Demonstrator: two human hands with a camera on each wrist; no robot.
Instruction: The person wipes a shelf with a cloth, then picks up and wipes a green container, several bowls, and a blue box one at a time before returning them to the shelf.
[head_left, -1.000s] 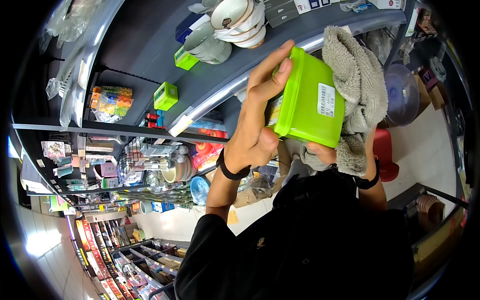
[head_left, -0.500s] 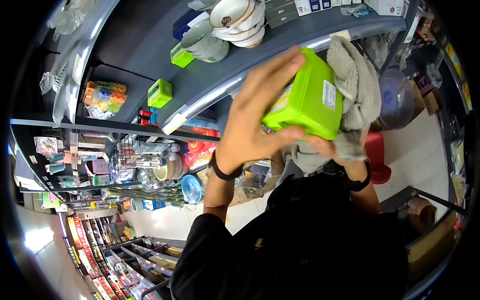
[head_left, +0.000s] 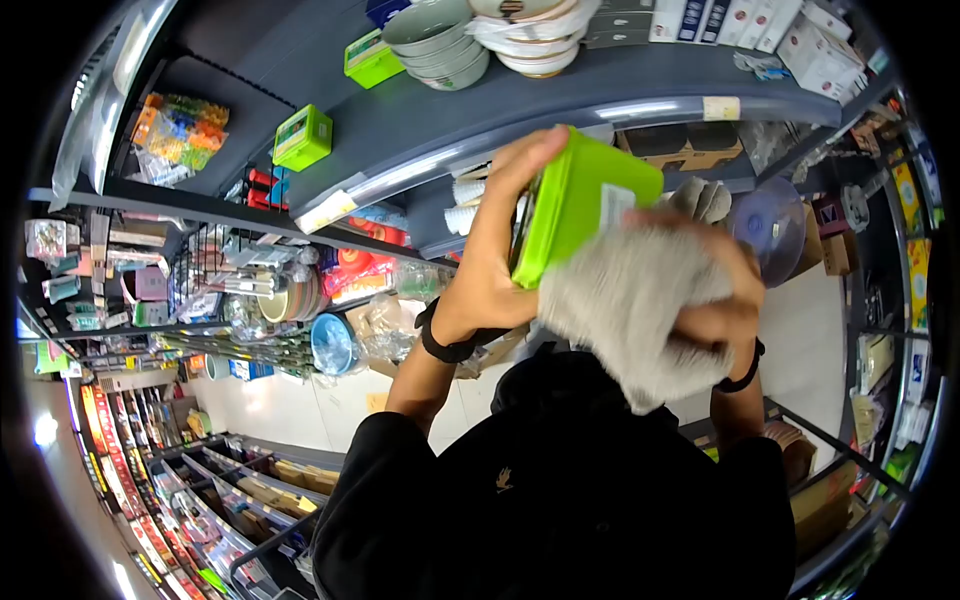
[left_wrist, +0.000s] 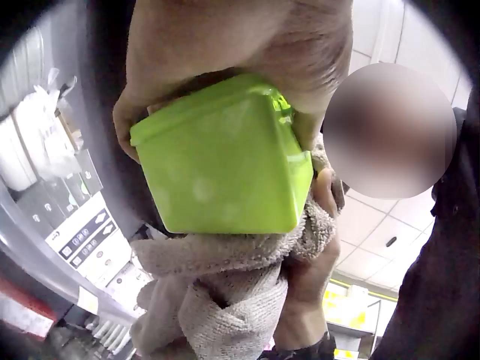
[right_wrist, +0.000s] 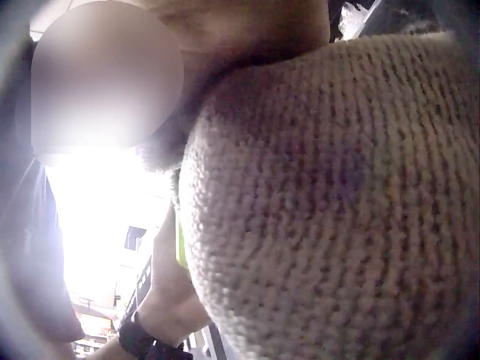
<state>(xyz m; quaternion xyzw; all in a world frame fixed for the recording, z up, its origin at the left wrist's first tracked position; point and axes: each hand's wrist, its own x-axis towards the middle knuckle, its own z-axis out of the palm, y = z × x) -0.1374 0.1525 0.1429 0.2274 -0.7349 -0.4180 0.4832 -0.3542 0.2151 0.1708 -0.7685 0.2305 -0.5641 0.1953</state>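
My left hand grips a bright green plastic box by its lid side, thumb and fingers spread across it. A white label is on the box's wall, partly covered. A grey terry cloth is bunched in my right hand, its fingers curled into the folds, and overlaps the near side of the box. In the left wrist view the box has its smooth green wall toward the camera, with the cloth along its edge. Cloth fills most of the right wrist view.
On the grey shelf beyond my hands stand two similar green boxes, stacked grey-green bowls and wrapped white bowls. White cartons stand at the back right. Below are a blue basin and a clear purple basin.
The box has turned and shifted left. The cloth has moved from its right side down across the near side, with my right hand rising into view. The head view has shifted.
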